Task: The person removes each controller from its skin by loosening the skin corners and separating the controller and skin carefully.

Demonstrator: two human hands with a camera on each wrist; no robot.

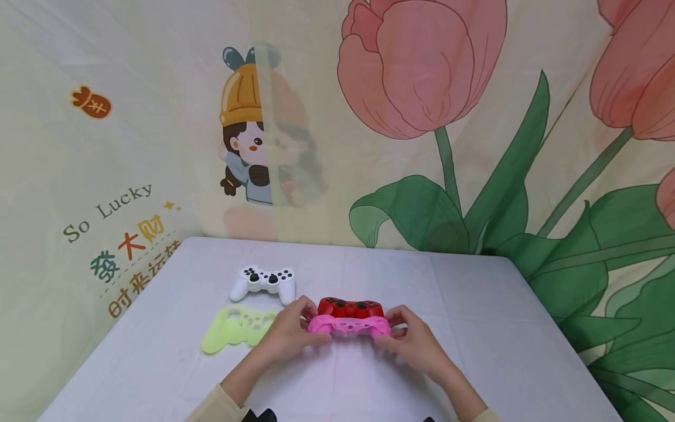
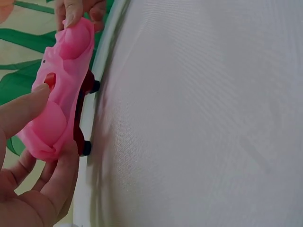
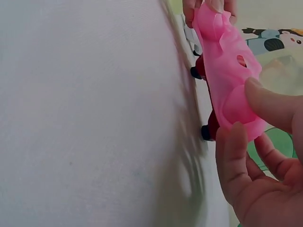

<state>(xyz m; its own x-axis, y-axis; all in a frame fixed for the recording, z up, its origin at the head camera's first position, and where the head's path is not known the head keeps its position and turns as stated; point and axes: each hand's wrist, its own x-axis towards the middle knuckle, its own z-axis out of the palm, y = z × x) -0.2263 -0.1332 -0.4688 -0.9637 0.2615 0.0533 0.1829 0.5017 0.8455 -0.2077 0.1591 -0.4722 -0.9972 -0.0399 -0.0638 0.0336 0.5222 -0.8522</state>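
In the head view a red game controller (image 1: 350,308) sits partly inside a pink silicone controller cover (image 1: 352,324) above the middle of the table. My left hand (image 1: 287,333) grips the cover's left end, thumb on its near side. The right end is held by my right hand (image 1: 415,340) in the same way. Both wrist views show the pink cover (image 2: 71,94) stretched over the controller's back and grips, with red showing through a slot. The controller's dark thumbsticks (image 3: 206,132) stick out on the uncovered side.
Left of my hands a white game controller (image 1: 266,282) lies on the table, with a yellow-green silicone cover (image 1: 237,328) in front of it. White cloth (image 1: 453,287) spreads over the table. A printed curtain (image 1: 316,117) with tulips hangs behind.
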